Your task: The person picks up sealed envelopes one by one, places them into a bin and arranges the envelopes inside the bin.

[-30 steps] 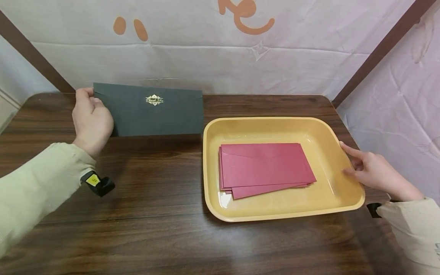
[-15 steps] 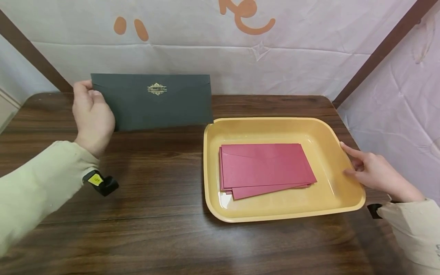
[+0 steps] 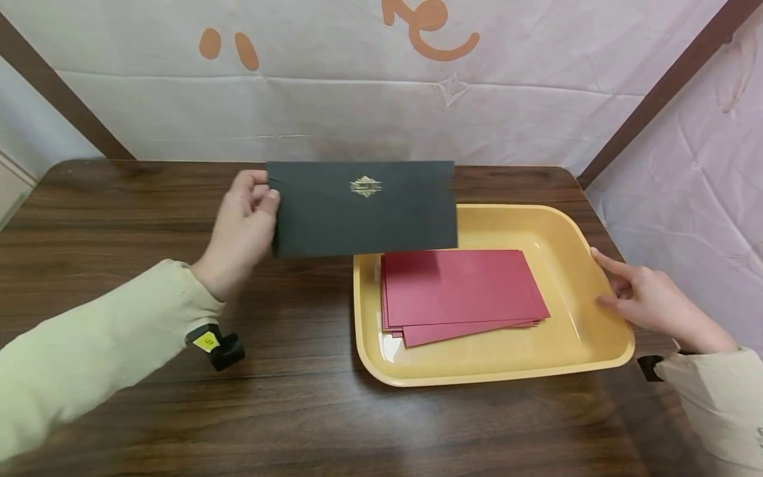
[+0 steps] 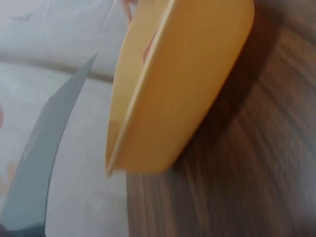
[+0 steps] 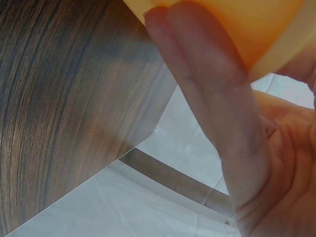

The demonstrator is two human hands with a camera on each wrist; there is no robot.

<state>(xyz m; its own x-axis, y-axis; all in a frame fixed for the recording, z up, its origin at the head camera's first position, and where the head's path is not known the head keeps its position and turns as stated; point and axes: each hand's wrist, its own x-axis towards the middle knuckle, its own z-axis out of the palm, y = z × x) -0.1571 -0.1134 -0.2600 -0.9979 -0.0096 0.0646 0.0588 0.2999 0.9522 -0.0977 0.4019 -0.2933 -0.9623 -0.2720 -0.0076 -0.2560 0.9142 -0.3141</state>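
My left hand (image 3: 238, 232) pinches the left end of a dark green envelope (image 3: 366, 222) with a gold emblem. The envelope is held up, its right part overlapping the back left corner of a yellow tray (image 3: 569, 285). In the left wrist view the envelope (image 4: 42, 148) appears as a thin slanted sheet beside the tray's outer wall (image 4: 182, 84). A stack of red envelopes (image 3: 465, 288) lies inside the tray. At the tray's right side my right hand (image 3: 652, 301) grips the rim; the right wrist view has its fingers (image 5: 212, 84) against the yellow wall.
The tray stands on a dark wood-grain table (image 3: 268, 411). Behind the table hangs a pale cloth (image 3: 322, 112) with orange shapes, and another cloth (image 3: 703, 192) hangs at the right. Brown frame bars (image 3: 661, 93) slant along both sides.
My left hand has carried the dark green envelope up a little, then right and down, from beside the tray to over its back left corner. The right hand and tray stay put.
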